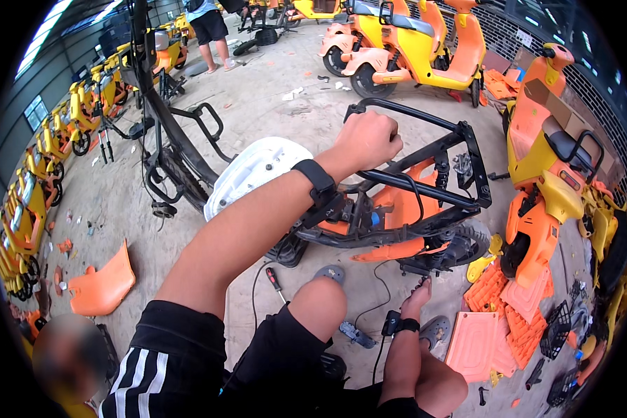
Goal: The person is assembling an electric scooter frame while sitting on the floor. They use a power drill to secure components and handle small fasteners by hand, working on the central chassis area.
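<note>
A stripped scooter with a black tubular frame stands in front of me. My left hand is closed round the upper frame tube near the seat area, its fingers partly hidden. Down by the rear wheel, my right hand is closed at a small dark part below the frame; what its fingers hold is too small to tell. An orange panel is still on the frame beside the wheel, and more orange plastic shows inside the frame. A white plastic cover sits ahead of my left forearm.
A screwdriver with a red and black handle lies by my foot. Orange panels are piled at right, and a curved orange panel lies at left. Yellow and orange scooters stand around. Another person is at the back.
</note>
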{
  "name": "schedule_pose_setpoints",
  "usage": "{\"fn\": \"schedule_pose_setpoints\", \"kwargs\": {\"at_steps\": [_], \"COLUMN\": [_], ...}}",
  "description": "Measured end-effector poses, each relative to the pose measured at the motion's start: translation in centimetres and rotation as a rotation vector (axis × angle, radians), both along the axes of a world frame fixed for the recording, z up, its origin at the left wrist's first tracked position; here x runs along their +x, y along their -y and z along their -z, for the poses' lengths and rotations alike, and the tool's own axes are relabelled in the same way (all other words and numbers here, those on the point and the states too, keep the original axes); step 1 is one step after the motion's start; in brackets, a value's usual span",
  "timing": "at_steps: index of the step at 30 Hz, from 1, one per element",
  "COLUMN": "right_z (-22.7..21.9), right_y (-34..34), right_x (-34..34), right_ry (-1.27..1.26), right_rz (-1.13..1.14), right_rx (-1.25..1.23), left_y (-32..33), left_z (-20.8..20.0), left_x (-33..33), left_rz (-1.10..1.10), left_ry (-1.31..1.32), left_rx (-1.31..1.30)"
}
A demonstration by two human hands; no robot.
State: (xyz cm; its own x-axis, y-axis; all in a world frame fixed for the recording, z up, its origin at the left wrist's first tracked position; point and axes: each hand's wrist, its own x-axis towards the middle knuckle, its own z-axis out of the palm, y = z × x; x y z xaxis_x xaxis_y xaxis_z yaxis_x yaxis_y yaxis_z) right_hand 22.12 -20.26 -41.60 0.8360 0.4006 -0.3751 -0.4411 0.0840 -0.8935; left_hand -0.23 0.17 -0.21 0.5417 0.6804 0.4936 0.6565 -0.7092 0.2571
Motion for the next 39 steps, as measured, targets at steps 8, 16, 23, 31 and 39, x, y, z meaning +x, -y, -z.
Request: {"fn": "schedule_pose_setpoints", "kwargs": {"at_steps": [8,16,23,31,39], "right_z": [1.9,1.1,2.0,2.0,2.8], "right_y": [1.1,1.7,2.2,1.7,1.8], "right_x": [0.7,0.0,1.3,0.7,1.0], "right_ry": [-0.125,-0.175,-0.086,-0.271,-0.225], "right_rz": [0.003,-0.176,-0.215,-0.110,-0.181], "right_rx": [0.259,0.013,-0.030,0.325,0.406], "left_y": [0.2,-0.1,0.2,0.5,0.3], "left_z": [-0.1,0.0,-0.1,-0.5,-0.4], "left_x": [0.6,0.1,0.7,0.5,0.3], "left_rz": [0.011,-0.004,-0.007,-0.017,-0.013], "left_ry": [0.029,0.023,0.006,0.001,-0.006], "left_rx": [-0.005,0.009,-0.018,-0.024,-0.011]}}
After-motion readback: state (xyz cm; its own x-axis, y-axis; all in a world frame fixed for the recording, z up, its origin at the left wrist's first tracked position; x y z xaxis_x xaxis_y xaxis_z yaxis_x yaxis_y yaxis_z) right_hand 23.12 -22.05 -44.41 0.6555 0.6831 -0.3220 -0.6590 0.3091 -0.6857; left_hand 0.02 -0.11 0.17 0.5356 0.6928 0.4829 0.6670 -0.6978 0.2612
